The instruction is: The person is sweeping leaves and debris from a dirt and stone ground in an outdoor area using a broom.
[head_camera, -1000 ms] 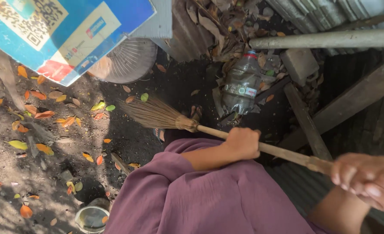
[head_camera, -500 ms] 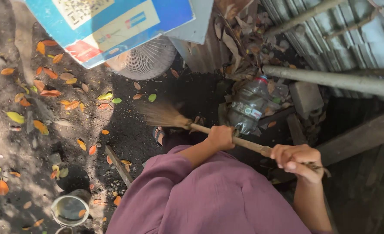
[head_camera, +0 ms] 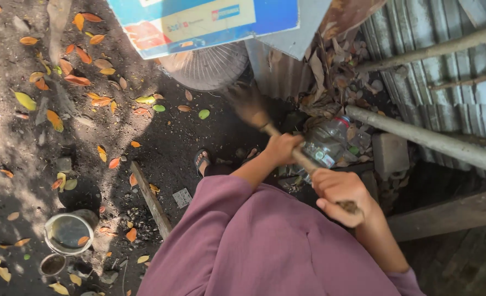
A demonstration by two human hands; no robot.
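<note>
Fingers of both hands tight round broom, bristles up-left, handle down-right

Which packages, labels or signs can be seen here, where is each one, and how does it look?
Printed board: top centre, leaning above the fan grille; flat rectangle, blue with a pale yellow band and a red patch.
Plastic bottle: among dry leaves by the corrugated wall, just beyond the left hand on the broom handle; clear, crumpled, with a small multicoloured label low on its side.

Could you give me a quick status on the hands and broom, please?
Left hand and right hand both shut on broom. Bristles by fan. Bottle close behind.
</note>
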